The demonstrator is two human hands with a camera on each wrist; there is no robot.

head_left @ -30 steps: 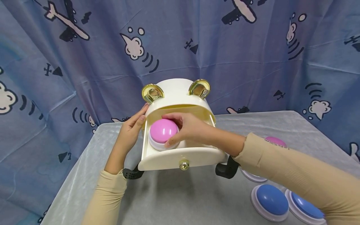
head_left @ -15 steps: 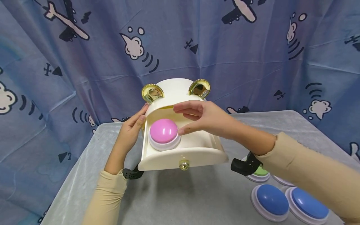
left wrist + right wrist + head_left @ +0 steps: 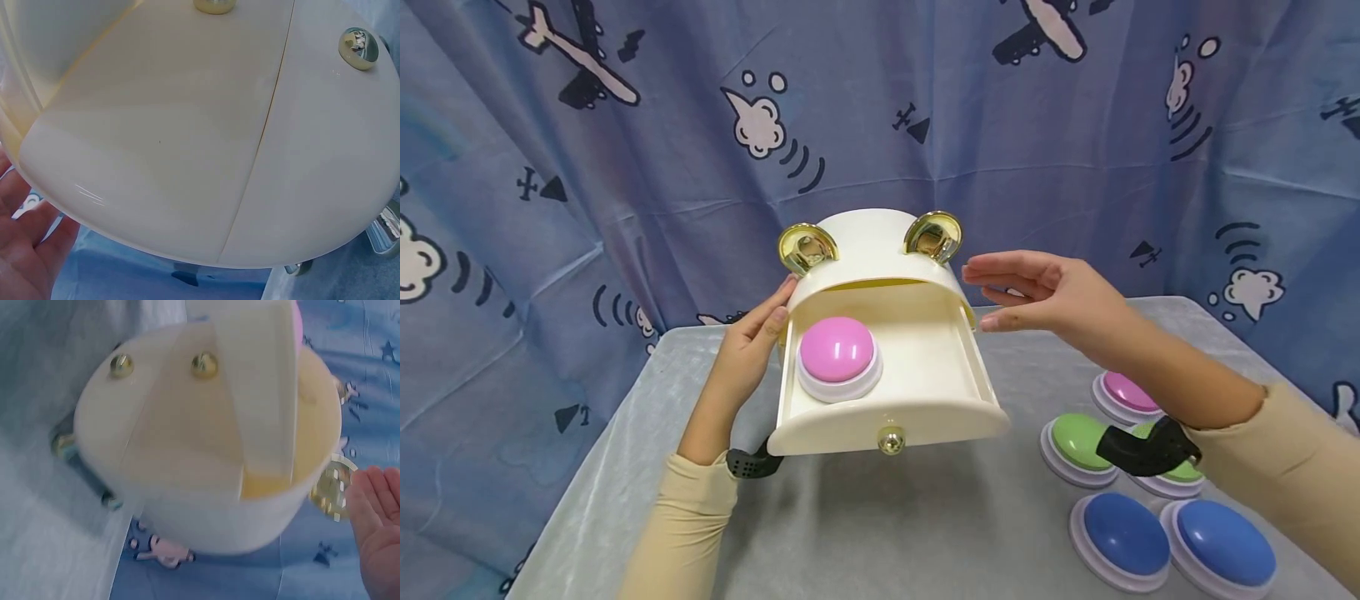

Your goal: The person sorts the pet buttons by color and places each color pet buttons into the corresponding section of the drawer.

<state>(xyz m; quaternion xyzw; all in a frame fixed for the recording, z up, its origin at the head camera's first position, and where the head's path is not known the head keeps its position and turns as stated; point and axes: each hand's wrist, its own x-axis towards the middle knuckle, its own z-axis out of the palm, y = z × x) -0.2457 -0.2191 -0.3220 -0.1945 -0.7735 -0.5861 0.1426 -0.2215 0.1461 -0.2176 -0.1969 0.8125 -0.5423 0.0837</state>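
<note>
A white rounded drawer cabinet with two gold ear-like pieces on top stands on the table. Its upper drawer is pulled out, and a pink dome push button on a white base sits in the left part of it. My left hand rests against the cabinet's left side with extended fingers, which also show at the cabinet's edge in the left wrist view. To the right of the cabinet, my right hand is in the air, holding nothing, fingers loosely extended. The right wrist view shows it beside a gold ear.
More dome buttons lie on the grey-covered table at the right: a pink one, two green ones including this nearer one, and two blue ones including this left one. A patterned blue curtain hangs behind.
My right hand has let go of the pink button in the drawer and moved right, away from the cabinet. The left hand and the cabinet have stayed in place.
</note>
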